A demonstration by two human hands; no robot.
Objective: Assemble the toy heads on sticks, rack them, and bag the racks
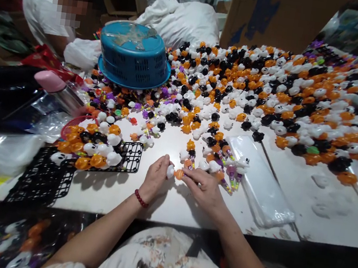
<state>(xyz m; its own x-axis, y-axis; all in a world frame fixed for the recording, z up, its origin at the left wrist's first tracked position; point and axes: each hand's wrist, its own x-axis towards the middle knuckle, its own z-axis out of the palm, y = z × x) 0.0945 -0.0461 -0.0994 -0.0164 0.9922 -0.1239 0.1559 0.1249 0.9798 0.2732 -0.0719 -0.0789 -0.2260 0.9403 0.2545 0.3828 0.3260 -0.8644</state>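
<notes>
My left hand (156,178) is closed around a small white plastic piece (170,171), whose shape is partly hidden by the fingers. Just to its right, my right hand (206,191) pinches a small toy stick by its ridged orange end piece (178,174). The two pieces meet or nearly meet; I cannot tell which. Beyond my right hand lies a loose bunch of similar toy sticks (231,174) with purple and yellow parts and figure heads. An orange figure head (190,145) tops a stick in front of my hands.
Finished-looking figures are piled on a black plastic grid (132,158) at left. Clear plastic bags (261,184) lie at right. An upturned blue basket (132,57) stands behind, beside a wide heap of orange, white and black figure heads (249,75). Another person (46,11) sits at far left.
</notes>
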